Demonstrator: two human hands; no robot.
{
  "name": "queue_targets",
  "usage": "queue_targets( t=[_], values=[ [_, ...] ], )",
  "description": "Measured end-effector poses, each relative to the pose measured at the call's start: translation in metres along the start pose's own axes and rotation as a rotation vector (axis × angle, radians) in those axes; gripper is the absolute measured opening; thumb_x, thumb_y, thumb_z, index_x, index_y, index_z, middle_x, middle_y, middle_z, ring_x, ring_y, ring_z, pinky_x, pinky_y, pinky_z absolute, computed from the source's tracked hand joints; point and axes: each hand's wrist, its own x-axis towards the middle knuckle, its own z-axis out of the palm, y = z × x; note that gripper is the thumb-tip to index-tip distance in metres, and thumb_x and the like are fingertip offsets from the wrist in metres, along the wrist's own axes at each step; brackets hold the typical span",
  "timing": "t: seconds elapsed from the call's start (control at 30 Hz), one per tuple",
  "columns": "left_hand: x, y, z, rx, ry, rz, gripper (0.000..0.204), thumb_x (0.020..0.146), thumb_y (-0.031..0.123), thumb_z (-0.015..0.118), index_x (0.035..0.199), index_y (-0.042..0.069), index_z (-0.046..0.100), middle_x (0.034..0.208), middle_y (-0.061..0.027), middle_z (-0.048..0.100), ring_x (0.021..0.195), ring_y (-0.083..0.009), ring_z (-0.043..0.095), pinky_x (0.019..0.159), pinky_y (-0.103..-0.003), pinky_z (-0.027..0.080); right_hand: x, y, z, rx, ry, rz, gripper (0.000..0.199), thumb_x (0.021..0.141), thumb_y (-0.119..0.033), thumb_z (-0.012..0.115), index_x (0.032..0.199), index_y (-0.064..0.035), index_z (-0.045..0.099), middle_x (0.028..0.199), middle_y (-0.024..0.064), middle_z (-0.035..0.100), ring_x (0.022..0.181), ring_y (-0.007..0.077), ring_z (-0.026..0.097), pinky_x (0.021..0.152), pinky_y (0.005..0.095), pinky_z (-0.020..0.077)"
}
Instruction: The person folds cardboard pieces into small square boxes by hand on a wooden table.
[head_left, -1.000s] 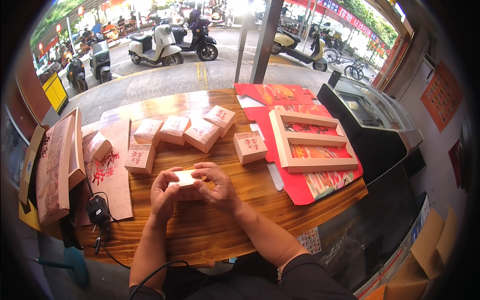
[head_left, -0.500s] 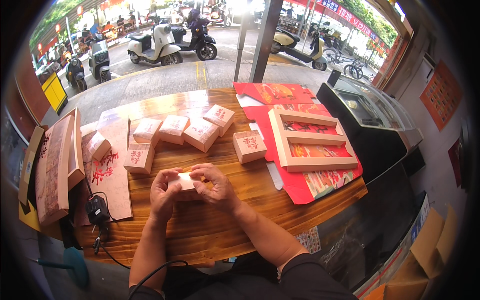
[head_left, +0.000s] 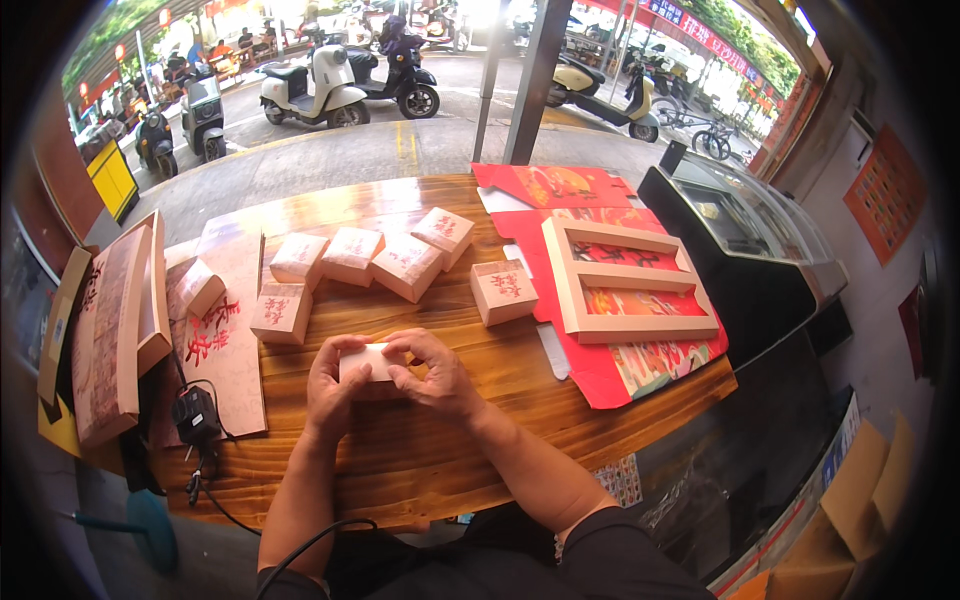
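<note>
Between my two hands, at the near middle of the wooden table, is a small pale cardboard box (head_left: 368,361). My left hand (head_left: 333,385) grips its left side, thumb on the upper face. From the right, my right hand (head_left: 432,375) has its fingers curled round the far edge and its thumb against the near side. The box's underside and lower sides are hidden by my hands. Just beyond lie several like boxes with red lettering, among them a box (head_left: 281,313) nearest my left hand and another box (head_left: 503,292) off to the right.
A pale tray frame with slots (head_left: 590,327) lies on a flattened red printed carton (head_left: 640,372) at the right. On the left are a large printed box (head_left: 103,330), a printed sheet (head_left: 240,390) and a black power adapter (head_left: 196,415) with cable. A glass display case (head_left: 735,215) stands beyond the table's right end.
Both hands stay closed on the small box with barely any movement of the fingers. The whole view has shifted slightly; the other boxes keep their places.
</note>
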Motion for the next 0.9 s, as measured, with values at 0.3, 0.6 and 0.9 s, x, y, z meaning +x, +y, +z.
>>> queue_targets(
  t=[0.3,0.6,0.9],
  values=[
    [0.001,0.001,-0.002,-0.036,-0.024,-0.021,0.035,0.089,0.004,0.066,0.123,0.005,0.056,0.119,-0.0070,0.061,0.107,-0.0137,0.058,0.095,-0.030,0.049,0.003,-0.009,0.006,-0.057,0.041,0.001,0.030,0.085,-0.009,0.070,0.113,-0.0023,0.064,0.112,0.0144,0.064,0.105,0.0285,0.062,0.094,0.0359,0.0490],
    [0.002,-0.009,-0.009,0.010,-0.047,-0.038,0.038,0.091,0.010,0.067,0.126,0.004,0.055,0.119,-0.0063,0.061,0.110,-0.0140,0.058,0.097,-0.030,0.049,-0.009,0.009,0.006,0.069,-0.003,0.213,0.039,0.089,-0.016,0.069,0.124,-0.0022,0.060,0.117,0.0087,0.063,0.109,0.0181,0.059,0.093,0.0307,0.0466],
    [0.001,-0.003,-0.006,-0.011,-0.003,-0.009,0.044,0.092,0.014,0.068,0.132,0.006,0.051,0.121,-0.0069,0.060,0.112,-0.0159,0.058,0.099,-0.032,0.048,-0.004,0.005,0.005,0.070,-0.152,0.218,0.091,0.079,-0.018,0.083,0.152,-0.0050,0.031,0.128,0.0148,0.058,0.117,0.0222,0.058,0.100,0.0364,0.0471]
  ],
)
